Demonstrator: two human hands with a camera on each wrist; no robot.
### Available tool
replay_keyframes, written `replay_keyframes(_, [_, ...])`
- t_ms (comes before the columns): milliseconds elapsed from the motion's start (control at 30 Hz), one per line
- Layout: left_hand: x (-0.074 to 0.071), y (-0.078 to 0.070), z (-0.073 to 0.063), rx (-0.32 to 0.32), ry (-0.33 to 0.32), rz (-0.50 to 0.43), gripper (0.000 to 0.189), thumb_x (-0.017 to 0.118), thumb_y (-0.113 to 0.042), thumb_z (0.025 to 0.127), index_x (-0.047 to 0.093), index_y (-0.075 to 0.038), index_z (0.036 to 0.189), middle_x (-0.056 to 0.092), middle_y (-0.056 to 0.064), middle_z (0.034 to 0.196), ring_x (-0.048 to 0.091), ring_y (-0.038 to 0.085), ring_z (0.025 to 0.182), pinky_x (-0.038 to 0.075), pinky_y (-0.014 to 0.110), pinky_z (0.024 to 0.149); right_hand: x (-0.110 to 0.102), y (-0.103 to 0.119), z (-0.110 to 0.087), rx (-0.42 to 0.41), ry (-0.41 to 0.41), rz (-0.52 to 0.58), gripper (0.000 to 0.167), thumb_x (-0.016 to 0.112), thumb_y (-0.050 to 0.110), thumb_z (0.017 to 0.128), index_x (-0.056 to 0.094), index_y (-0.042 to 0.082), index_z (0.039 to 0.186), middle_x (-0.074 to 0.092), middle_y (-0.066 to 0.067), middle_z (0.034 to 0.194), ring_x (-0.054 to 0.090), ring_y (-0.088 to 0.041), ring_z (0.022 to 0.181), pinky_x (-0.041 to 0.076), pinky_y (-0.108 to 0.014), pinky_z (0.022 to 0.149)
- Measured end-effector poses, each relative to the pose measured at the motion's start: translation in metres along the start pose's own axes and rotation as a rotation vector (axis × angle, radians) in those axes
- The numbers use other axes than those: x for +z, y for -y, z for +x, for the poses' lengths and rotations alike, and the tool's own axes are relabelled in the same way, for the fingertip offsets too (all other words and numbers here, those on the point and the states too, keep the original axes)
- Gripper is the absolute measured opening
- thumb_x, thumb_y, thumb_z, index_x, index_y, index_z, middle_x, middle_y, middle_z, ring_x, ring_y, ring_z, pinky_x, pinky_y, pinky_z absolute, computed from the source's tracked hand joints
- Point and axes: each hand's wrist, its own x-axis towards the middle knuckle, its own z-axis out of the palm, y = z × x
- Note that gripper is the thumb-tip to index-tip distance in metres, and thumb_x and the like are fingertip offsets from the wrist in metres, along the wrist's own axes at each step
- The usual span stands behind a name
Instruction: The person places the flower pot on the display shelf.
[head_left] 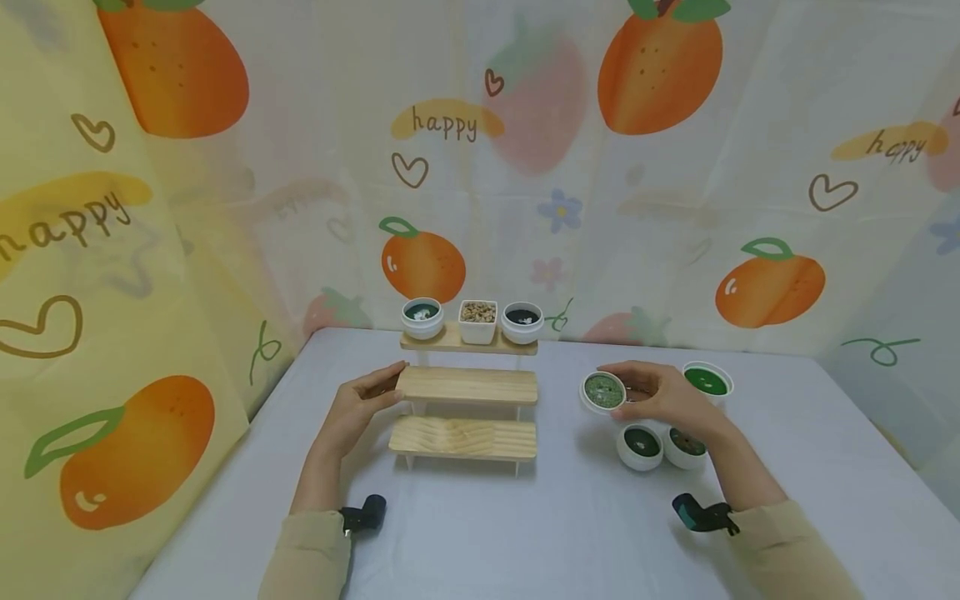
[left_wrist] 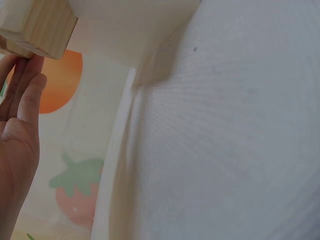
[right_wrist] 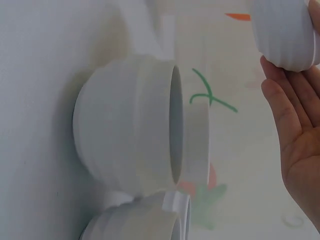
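In the head view my left hand (head_left: pixel 360 408) holds the left end of the middle shelf of a three-step wooden display stand (head_left: pixel 467 385), thumb at the front corner and fingers at the back. The left wrist view shows its extended fingers (left_wrist: pixel 33 97) at the wood (left_wrist: pixel 47 30). My right hand (head_left: pixel 663 398) grips a small white bowl (head_left: pixel 603 392) with speckled green contents, thumb and fingers at its right side, above the table. In the right wrist view the fingers lie under that ribbed bowl (right_wrist: pixel 285 35).
The top shelf carries a round bowl (head_left: pixel 422 318), a square bowl (head_left: pixel 477 322) of brown bits and a dark-filled bowl (head_left: pixel 522 322). Near my right hand stand a green-filled bowl (head_left: pixel 707 382) and two dark-filled bowls (head_left: pixel 639 447). A printed cloth (head_left: pixel 517 208) hangs behind the white table (head_left: pixel 465 533).
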Motion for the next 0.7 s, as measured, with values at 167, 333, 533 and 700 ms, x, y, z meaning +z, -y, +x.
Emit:
replay_keyframes(167, [0.000, 0.001, 0.001, 0.007, 0.002, -0.007, 0.056, 0.073, -0.019, 0.089, 0.054, -0.009, 0.142, 0.055, 0.018, 0.145, 0.060, -0.009, 0.110, 0.046, 0.008, 0.094, 0.007, 0.007, 0.008, -0.012, 0.002, 0.028, 0.063, 0.083, 0.027, 0.078, 0.059, 0.018, 0.136, 0.060, -0.007, 0.141, 0.055, -0.031, 0.133, 0.043, -0.047, 0.111])
replay_keyframes(333, [-0.001, 0.004, 0.001, 0.001, -0.002, -0.005, 0.056, 0.073, -0.020, 0.089, 0.054, -0.010, 0.142, 0.054, 0.017, 0.146, 0.060, -0.010, 0.111, 0.046, 0.008, 0.095, 0.014, 0.016, 0.015, -0.026, 0.015, 0.059, 0.064, 0.084, 0.026, 0.077, 0.058, 0.018, 0.136, 0.060, -0.005, 0.141, 0.055, -0.027, 0.134, 0.046, -0.036, 0.110])
replay_keyframes(533, [-0.001, 0.003, 0.001, 0.000, -0.003, -0.009, 0.057, 0.073, -0.018, 0.089, 0.054, -0.009, 0.142, 0.054, 0.018, 0.146, 0.060, -0.010, 0.111, 0.046, 0.008, 0.094, 0.022, 0.024, 0.021, -0.066, 0.030, 0.096, 0.064, 0.084, 0.021, 0.077, 0.059, 0.015, 0.136, 0.060, -0.008, 0.141, 0.056, -0.028, 0.132, 0.048, -0.039, 0.108])
replay_keyframes(700, [-0.001, 0.002, 0.001, 0.008, -0.004, -0.009, 0.056, 0.072, -0.017, 0.089, 0.053, -0.007, 0.142, 0.054, 0.019, 0.146, 0.060, -0.010, 0.111, 0.046, 0.007, 0.094, 0.030, 0.027, 0.027, -0.090, 0.037, 0.128, 0.064, 0.084, 0.017, 0.077, 0.059, 0.012, 0.136, 0.059, -0.012, 0.141, 0.055, -0.032, 0.132, 0.051, -0.034, 0.104])
